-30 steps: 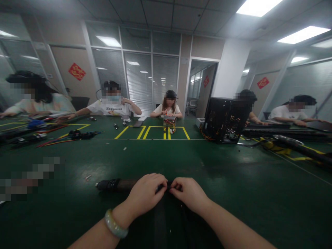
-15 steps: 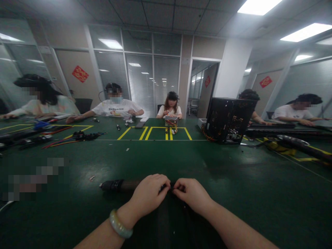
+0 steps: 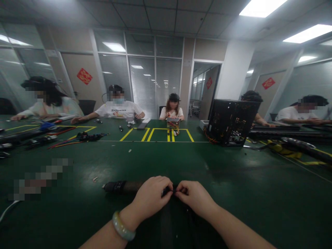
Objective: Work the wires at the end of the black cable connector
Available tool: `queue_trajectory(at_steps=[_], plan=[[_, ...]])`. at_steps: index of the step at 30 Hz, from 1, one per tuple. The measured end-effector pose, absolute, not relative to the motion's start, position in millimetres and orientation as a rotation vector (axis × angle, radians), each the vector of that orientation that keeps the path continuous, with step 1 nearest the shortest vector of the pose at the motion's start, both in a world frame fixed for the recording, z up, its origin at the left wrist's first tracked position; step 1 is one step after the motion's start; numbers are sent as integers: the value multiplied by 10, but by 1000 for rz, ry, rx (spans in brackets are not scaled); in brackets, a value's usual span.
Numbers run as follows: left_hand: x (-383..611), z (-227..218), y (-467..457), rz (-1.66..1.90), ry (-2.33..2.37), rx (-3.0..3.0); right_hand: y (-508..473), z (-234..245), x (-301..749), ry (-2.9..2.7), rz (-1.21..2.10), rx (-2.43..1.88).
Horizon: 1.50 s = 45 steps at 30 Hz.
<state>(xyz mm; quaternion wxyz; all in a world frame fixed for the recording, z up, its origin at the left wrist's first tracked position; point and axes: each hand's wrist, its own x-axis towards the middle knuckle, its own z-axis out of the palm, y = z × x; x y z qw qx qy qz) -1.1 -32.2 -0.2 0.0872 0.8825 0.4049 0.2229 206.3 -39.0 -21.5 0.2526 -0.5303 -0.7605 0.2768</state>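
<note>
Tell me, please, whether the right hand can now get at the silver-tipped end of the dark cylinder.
Probably not directly: the left hand lies between the right hand and that silver-tipped end.

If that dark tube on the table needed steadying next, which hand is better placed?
Probably the left hand: the dark tube pokes out from behind it. The right hand is farther from that visible part, beyond the left one. Whether either hand grips it is hidden.
</note>
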Motion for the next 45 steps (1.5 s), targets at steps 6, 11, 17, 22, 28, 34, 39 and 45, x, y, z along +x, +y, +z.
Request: queue_trajectory(at_steps=[6, 11, 17, 22, 28, 34, 39, 45], plan=[[-8, 17, -322, 631, 1201, 2627, -391, -202, 2065, -2081, 733, -1447], [-13, -2, -309, 609, 1227, 2634, -392, -194, 2067, -2089, 726, -1471], [-16, -14, -303, 655, 1173, 2629, -392, -198, 2067, -2099, 697, -1466], [-13, -18, -305, 671, 1179, 2634, -401, -185, 2061, -2086, 711, -1469], [-11, -9, -313, 634, 1195, 2650, -388, -205, 2073, -2079, 732, -1467], [-15, -3, -312, 644, 1200, 2642, -408, -169, 2067, -2088, 762, -1462], [-16, -7, -307, 661, 1181, 2635, -430, -141, 2068, -2095, 743, -1466], [-14, 4, -319, 638, 1180, 2637, -397, -210, 2074, -2100, 715, -1440]])
